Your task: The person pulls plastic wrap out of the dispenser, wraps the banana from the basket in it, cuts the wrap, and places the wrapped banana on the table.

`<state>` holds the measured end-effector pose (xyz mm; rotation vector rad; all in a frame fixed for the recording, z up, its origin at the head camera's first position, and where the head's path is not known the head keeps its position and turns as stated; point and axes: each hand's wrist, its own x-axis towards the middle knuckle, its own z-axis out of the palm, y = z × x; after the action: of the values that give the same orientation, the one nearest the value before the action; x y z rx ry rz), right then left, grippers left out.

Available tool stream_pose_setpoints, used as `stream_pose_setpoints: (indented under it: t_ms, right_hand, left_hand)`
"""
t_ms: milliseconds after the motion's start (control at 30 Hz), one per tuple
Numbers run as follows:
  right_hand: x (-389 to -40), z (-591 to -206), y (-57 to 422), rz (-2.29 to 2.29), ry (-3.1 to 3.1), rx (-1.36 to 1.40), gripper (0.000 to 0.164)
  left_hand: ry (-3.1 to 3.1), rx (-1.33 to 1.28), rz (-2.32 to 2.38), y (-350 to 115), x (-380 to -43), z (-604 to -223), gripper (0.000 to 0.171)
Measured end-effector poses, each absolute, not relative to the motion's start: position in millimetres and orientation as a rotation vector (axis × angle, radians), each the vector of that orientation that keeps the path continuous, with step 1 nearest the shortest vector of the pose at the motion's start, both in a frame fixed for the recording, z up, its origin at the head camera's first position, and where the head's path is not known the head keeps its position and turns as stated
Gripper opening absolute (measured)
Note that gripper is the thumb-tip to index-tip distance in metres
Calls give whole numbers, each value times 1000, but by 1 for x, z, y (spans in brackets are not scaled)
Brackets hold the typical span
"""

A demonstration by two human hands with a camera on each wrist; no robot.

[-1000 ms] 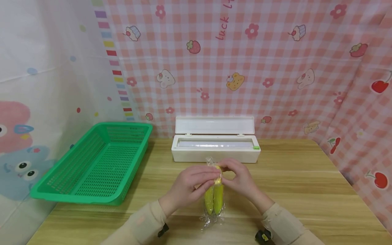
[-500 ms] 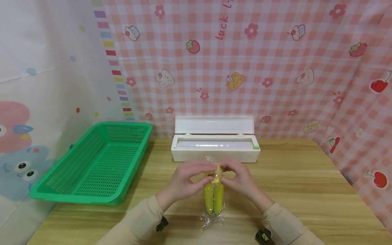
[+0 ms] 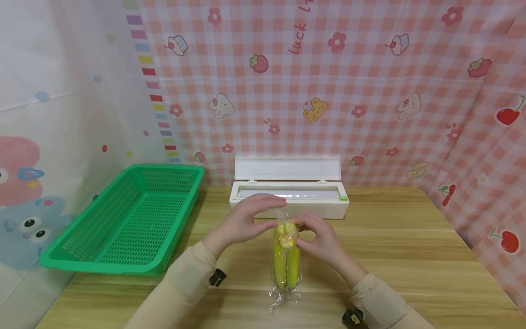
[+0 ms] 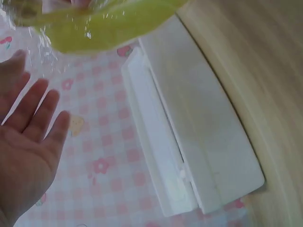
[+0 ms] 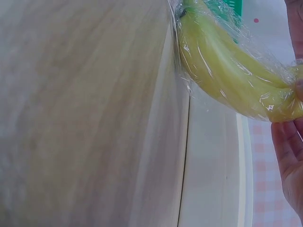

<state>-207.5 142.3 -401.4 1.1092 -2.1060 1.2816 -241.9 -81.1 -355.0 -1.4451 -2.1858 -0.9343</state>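
A bunch of bananas point(image 3: 286, 262) in clear cling film point(image 3: 283, 299) is held up in front of me, with loose film at both ends. My right hand point(image 3: 322, 237) pinches the upper end between thumb and fingers; in the right wrist view the fingers and thumb lie on either side of the wrapped bananas point(image 5: 227, 68). At the left, my left hand point(image 3: 250, 219) has its fingers extended and its thumb close to the film; whether the thumb touches cannot be told. The left wrist view shows that hand point(image 4: 31, 127) spread, beneath the bananas point(image 4: 109, 28).
A white cling film dispenser point(image 3: 287, 209) stands behind the hands, its lid point(image 3: 287, 169) raised and a film roll inside. To the left is a green plastic basket point(image 3: 139, 228). A pink checked cloth point(image 3: 353, 91) hangs behind the wooden table point(image 3: 402, 256).
My left hand has let go of the upper end of the bananas and moved up and left, its fingers straightening. My right hand keeps its grip there.
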Motion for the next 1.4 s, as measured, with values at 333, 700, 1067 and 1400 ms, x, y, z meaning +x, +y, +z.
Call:
stream_pose_setpoints:
  t_ms: [333,700,1067,1400]
  right_hand:
    - [-207,-401,143,1283,-2105,1135,35]
    - [-207,-401,142,1276,-2104,1151,36]
    - [-206,-402,143,1303,-2108,1113,37]
    - [-207,-406,146,1364,-2125,1059,36]
  left_hand:
    - [-2529,-1529,-900,-76,-251,-345,40]
    - [-2352,-1449,-923,-74,-245,-359,21]
    - [-2072,-1289,-1044,-80,-234,-390,19]
    - [-2109,-1187,-964,-75,-214,-408,38]
